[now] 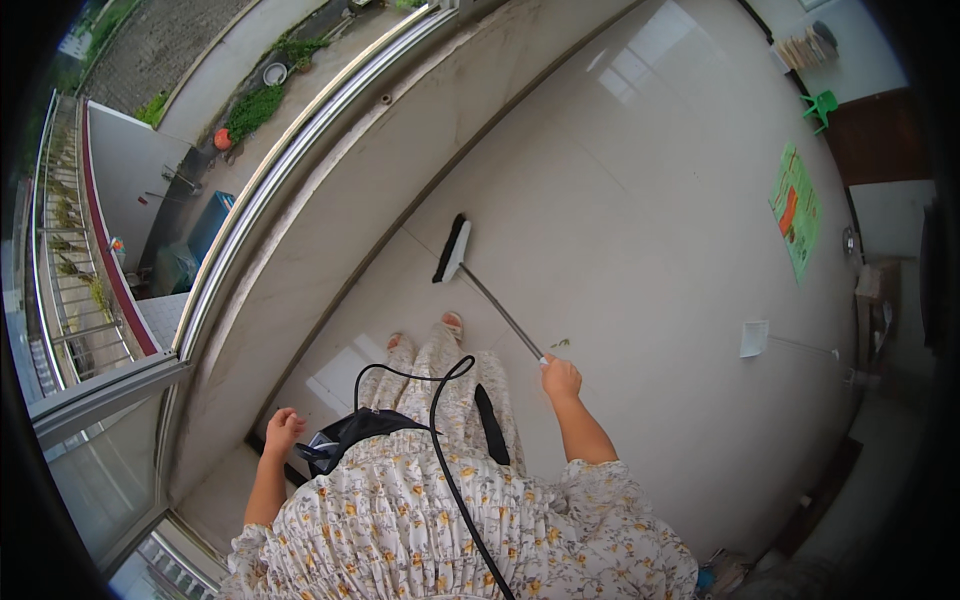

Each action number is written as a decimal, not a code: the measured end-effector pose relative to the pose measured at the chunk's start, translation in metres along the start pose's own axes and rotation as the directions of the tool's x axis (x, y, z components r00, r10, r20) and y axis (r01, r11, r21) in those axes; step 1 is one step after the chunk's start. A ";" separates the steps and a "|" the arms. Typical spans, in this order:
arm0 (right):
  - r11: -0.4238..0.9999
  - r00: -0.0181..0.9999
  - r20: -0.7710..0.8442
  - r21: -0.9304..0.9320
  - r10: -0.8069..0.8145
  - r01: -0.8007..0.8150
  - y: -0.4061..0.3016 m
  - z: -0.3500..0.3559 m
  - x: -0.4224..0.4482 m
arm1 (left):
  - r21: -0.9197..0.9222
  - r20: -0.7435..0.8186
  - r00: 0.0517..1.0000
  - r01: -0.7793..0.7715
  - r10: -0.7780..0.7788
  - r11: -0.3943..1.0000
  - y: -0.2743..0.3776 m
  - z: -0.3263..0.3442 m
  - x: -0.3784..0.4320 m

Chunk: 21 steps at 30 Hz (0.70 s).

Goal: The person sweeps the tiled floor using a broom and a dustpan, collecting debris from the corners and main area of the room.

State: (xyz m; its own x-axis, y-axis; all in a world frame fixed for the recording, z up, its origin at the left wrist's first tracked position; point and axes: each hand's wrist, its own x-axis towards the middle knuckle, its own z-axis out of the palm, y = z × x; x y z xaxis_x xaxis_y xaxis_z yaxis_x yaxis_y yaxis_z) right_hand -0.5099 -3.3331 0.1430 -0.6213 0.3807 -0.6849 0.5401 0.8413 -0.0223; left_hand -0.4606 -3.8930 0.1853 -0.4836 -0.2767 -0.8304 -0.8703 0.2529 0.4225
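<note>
My right hand (561,376) grips the upper end of a broom's metal handle (501,309). The broom head (454,251), white with black bristles, rests on the pale tiled floor ahead of my feet, close to the wall under the window. My left hand (285,430) hangs at my left side near the window wall, fingers partly curled and holding nothing that I can see. A small bit of green debris (560,343) lies on the floor just beyond my right hand.
The window sill (330,180) runs along my left. To the right are a dustpan (754,339) with a long handle, a green printed mat (796,214) and a small green chair (820,109). A black cable (450,465) loops before my body from a black waist bag (367,429).
</note>
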 end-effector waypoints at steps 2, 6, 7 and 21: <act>0.995 0.996 -0.037 -0.052 0.086 -0.088 0.031 -0.017 0.003 | 0.004 -0.019 1.000 0.007 -0.007 1.000 -0.008 -0.005 0.001; 0.980 0.980 -0.115 -0.093 0.164 -0.175 0.058 -0.057 -0.002 | 0.054 0.088 0.991 -0.107 0.102 0.993 -0.021 -0.002 0.009; 0.979 0.978 -0.120 -0.089 0.171 -0.182 0.059 -0.059 -0.002 | 0.056 0.095 0.990 -0.113 0.108 0.992 -0.022 -0.001 0.012; 0.989 0.990 -0.127 0.137 0.066 -0.049 0.002 -0.048 0.037 | 0.078 0.145 0.983 -0.127 0.115 0.989 0.044 0.012 0.031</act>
State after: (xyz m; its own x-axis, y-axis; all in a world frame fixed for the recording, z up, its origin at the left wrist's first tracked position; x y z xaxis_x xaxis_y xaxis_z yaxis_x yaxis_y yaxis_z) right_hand -0.5595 -3.2990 0.1526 -0.6510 0.4812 -0.5871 0.6425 0.7612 -0.0885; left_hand -0.5130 -3.8792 0.1733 -0.5615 -0.1084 -0.8204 -0.7919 0.3579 0.4947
